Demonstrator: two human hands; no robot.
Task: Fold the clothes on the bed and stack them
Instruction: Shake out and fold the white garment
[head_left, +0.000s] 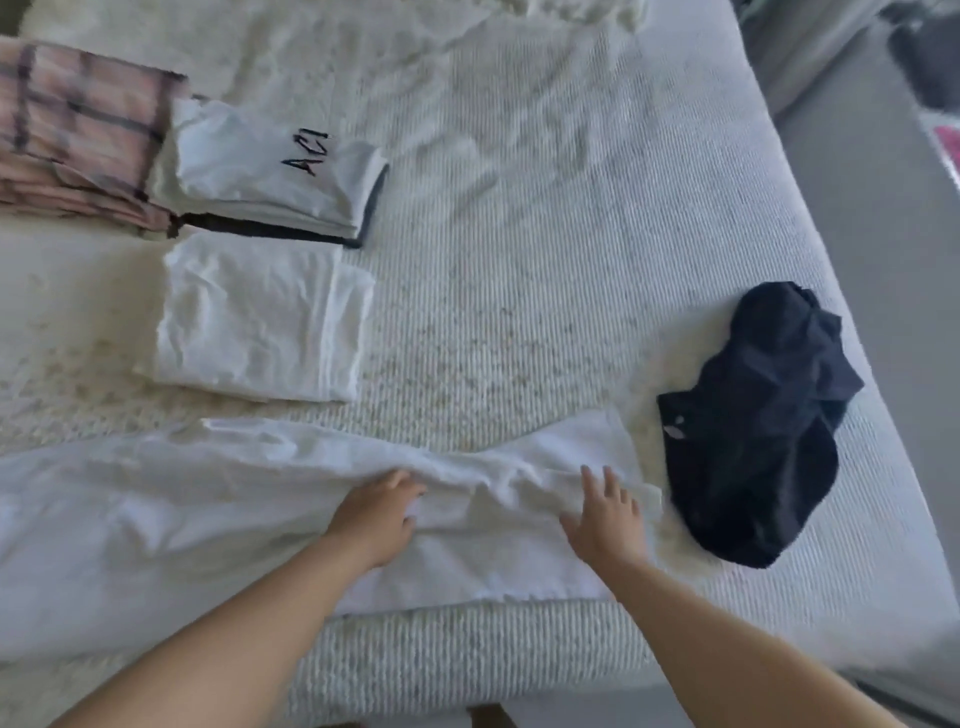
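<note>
While your eyes run from the far left, you meet a soft pink plaid pile (78, 135) with dark checks, folded thick, and just beside it a squared stack (270, 176) topped by a white shirt with black lettering over a dark layer that shows at the near and right edges. Nearer to you lies a folded white garment (260, 317), a creased rectangle, apart from the stack above it. Across the front stretches the white garment (156, 514) you are working on, thin, wrinkled and long, its left part running out of view and its near hem lying close to the bed (519, 291) edge. Your left hand (376, 514) rests on its bunched middle, fingers curled into a ridge of cloth; whether they pinch it is unclear. Your right hand (605, 517) lies flat on the right end, fingers spread. To the right, a crumpled dark navy garment (753, 426) sits in a loose heap near the bed's right edge. Ribbed, pale bedcover lies bare between the folded pieces and the navy heap, with grey floor (872, 260) beyond.
</note>
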